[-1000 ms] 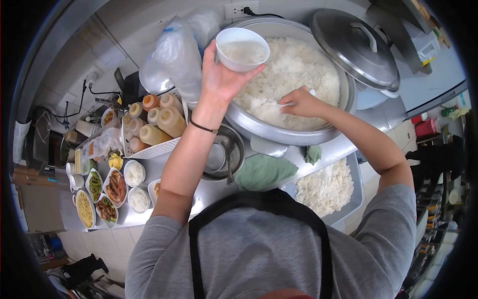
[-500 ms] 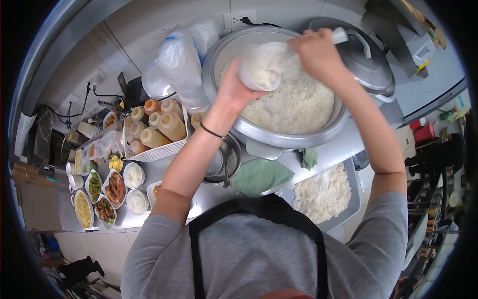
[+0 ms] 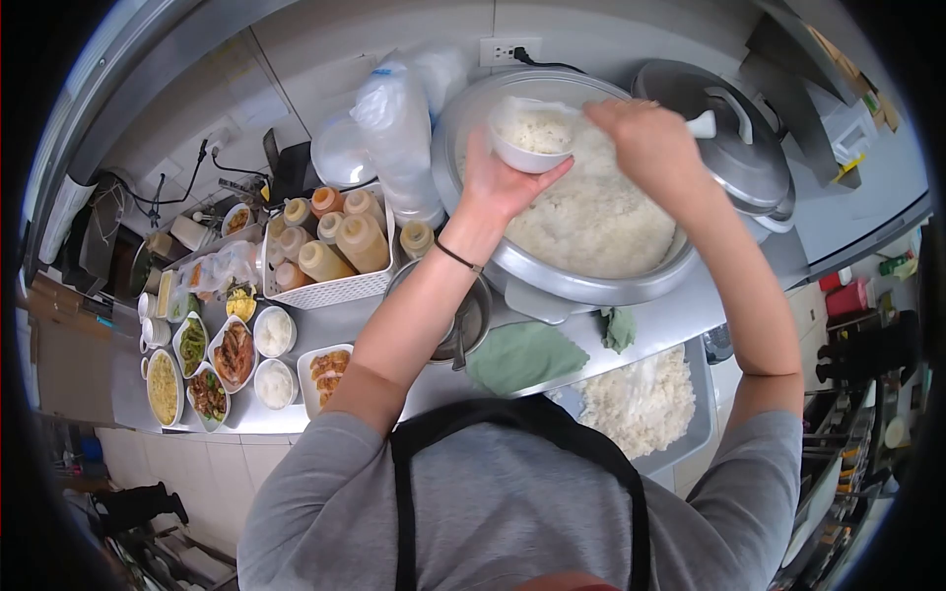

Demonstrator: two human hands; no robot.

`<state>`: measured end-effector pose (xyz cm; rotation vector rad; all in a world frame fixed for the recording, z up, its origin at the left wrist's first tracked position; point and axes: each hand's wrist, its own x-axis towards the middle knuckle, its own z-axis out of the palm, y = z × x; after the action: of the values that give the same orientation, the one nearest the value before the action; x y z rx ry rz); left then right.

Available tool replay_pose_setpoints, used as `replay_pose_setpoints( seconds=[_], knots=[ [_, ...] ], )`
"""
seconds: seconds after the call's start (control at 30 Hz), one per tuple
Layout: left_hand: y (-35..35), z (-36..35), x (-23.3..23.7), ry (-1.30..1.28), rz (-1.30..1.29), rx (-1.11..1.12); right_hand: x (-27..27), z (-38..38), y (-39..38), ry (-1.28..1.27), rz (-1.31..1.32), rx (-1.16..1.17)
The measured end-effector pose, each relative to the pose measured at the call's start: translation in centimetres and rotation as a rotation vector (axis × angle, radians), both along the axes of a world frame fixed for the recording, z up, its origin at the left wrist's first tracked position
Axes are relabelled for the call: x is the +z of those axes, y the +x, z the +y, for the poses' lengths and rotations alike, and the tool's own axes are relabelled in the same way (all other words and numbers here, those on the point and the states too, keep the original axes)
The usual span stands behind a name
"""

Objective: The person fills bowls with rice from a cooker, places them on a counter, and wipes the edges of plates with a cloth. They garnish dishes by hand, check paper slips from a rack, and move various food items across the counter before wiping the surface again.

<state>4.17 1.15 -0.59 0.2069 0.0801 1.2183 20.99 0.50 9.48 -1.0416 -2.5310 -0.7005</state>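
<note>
My left hand (image 3: 501, 185) is closed around a small white bowl (image 3: 532, 158), tilted and partly filled with rice. Over the big rice cooker (image 3: 581, 288), my right hand (image 3: 648, 140) grips a rice paddle whose white handle end (image 3: 702, 125) sticks out past the fist. The paddle's blade is blurred near the bowl's rim, so its exact contact is hard to make out. Below both hands, cooked rice (image 3: 591, 231) fills much of the cooker.
A grey lid (image 3: 734, 163) rests right of the cooker. Leftward stand a basket of squeeze bottles (image 3: 340, 291), rice bowls (image 3: 275, 384) and several food dishes (image 3: 235, 357). Nearer me are a green cloth (image 3: 527, 357), a metal pot (image 3: 478, 320) and a rice tub (image 3: 702, 424).
The bowl has tipped more upright and moved slightly right in my left hand. My right hand has lowered a little, still holding the paddle. The whole view has shifted slightly.
</note>
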Motion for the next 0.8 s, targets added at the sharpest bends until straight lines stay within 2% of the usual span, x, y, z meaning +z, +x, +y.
replay_pose_setpoints(
  seconds=[0.03, 0.07, 0.1, 0.17, 0.2, 0.33, 0.4, 0.47, 0.57, 0.8],
  knots=[
    [0.0, 0.2, 0.1, -0.005, 0.004, 0.005, -0.8, -0.2, -0.4, 0.004, -0.032, 0.094],
    [-0.1, 0.3, 0.1, 0.01, -0.006, -0.009, -0.9, -0.9, -1.5, -0.147, -0.172, -0.056],
    [-0.2, 0.5, 0.1, 0.024, -0.014, -0.025, -1.0, -0.7, -1.5, -0.154, -0.168, -0.053],
    [-0.5, 0.7, -0.3, 0.041, 0.068, -0.005, -1.5, 0.4, -1.1, -0.162, -0.082, 0.027],
    [-0.8, 0.5, -0.6, 0.065, 0.147, 0.01, -1.9, 1.7, -0.5, -0.086, 0.008, 0.136],
    [-3.5, -0.3, 0.5, 0.12, 0.2, 0.02, -0.4, 4.3, 1.7, -0.073, 0.122, -0.023],
    [-4.4, -1.2, 1.1, 0.046, 0.299, 0.073, -2.9, 5.8, 2.1, -0.177, 0.05, -0.246],
    [-4.7, -1.3, 1.0, 0.038, 0.295, 0.069, -9.1, 7.9, 1.9, -0.322, -0.087, -0.226],
    [-4.7, -1.1, 0.9, 0.035, 0.273, 0.047, -14.5, 8.2, 0.2, -0.535, -0.231, -0.296],
    [-5.0, -1.1, 1.0, 0.036, 0.244, 0.049, -13.7, 2.9, -3.9, -0.619, -0.191, -0.191]
  ],
)
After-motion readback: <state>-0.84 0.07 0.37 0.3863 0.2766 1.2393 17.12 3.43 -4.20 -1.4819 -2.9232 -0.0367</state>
